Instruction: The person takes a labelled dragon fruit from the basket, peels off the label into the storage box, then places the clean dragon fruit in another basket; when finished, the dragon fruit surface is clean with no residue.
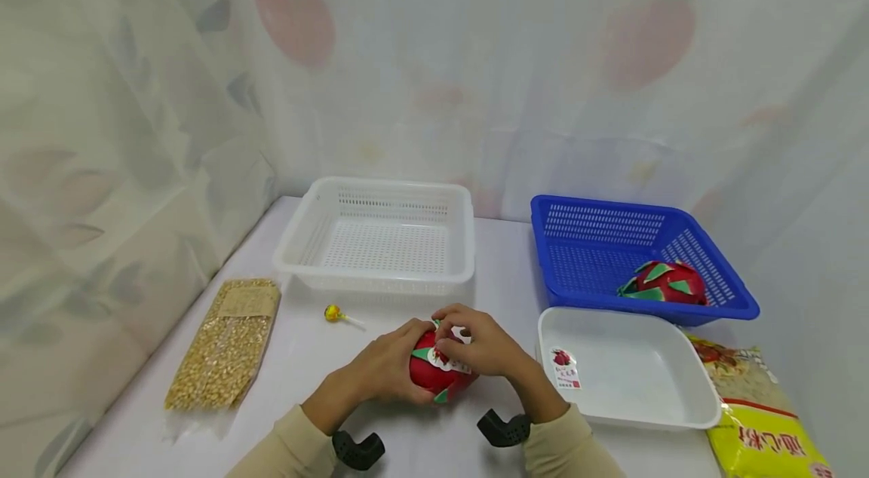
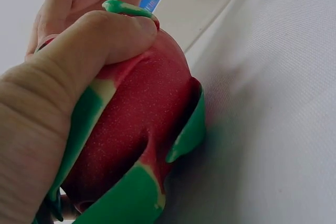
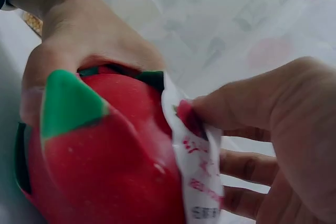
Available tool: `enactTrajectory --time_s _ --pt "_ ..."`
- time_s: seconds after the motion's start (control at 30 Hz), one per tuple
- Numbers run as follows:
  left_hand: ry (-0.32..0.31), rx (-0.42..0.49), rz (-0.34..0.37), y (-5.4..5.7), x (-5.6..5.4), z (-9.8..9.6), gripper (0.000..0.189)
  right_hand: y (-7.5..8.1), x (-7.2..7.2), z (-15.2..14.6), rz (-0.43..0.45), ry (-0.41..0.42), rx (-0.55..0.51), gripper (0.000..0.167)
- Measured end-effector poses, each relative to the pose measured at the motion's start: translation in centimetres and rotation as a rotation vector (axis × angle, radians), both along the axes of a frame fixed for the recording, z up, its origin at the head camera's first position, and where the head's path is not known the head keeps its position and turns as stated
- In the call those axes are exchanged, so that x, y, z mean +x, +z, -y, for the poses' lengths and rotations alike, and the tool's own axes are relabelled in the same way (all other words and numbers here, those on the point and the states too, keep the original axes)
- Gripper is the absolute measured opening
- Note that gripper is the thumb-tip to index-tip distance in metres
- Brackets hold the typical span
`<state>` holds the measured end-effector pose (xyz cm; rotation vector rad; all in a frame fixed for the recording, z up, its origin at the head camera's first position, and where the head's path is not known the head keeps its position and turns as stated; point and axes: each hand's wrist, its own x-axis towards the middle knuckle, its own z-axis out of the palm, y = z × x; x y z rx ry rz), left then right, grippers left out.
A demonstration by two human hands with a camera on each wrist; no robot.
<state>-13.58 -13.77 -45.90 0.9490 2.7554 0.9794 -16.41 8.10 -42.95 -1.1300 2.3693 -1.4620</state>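
A red dragon fruit (image 1: 422, 371) with green leaf tips, smooth like a model, rests on the white table in front of me. My left hand (image 1: 390, 365) grips it from the left, with the thumb (image 2: 123, 35) laid along its skin. A white printed sticker (image 3: 197, 166) with a small fruit picture lies against the side of the fruit, its upper edge standing a little off the skin. My right hand (image 1: 482, 346) pinches that sticker, thumb on its printed face and the other fingers behind it.
A white perforated basket (image 1: 380, 276) stands behind the hands, a blue basket (image 1: 577, 289) with another dragon fruit (image 1: 668, 283) at back right. A white tray (image 1: 631, 365) bearing a similar sticker (image 1: 565, 369) and a yellow packet (image 1: 767, 433) lie right; a lollipop (image 1: 333, 313) and a grain bag (image 1: 224, 342) left.
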Motion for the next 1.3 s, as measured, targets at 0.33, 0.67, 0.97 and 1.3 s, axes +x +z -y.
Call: enactTrajectory --time_s 0.33,0.67,0.97,1.3 --pt "-0.003 0.000 -0.007 0.1 -0.5 -0.6 0.078 2.2 1.2 0.1 0.050 0.015 -0.121 0.011" --pt "0.035 -0.013 0.035 0.1 -0.8 -1.0 0.083 1.0 0.7 -0.6 0.063 -0.022 -0.205 0.012" --pt "0.065 -0.009 0.057 0.2 -1.0 -1.2 0.085 0.3 0.4 -1.3 0.064 -0.023 -0.307 0.013" --pt "0.111 -0.006 0.053 -0.2 -0.2 -0.5 0.088 2.2 1.2 -1.2 0.142 -0.050 -0.474 0.012"
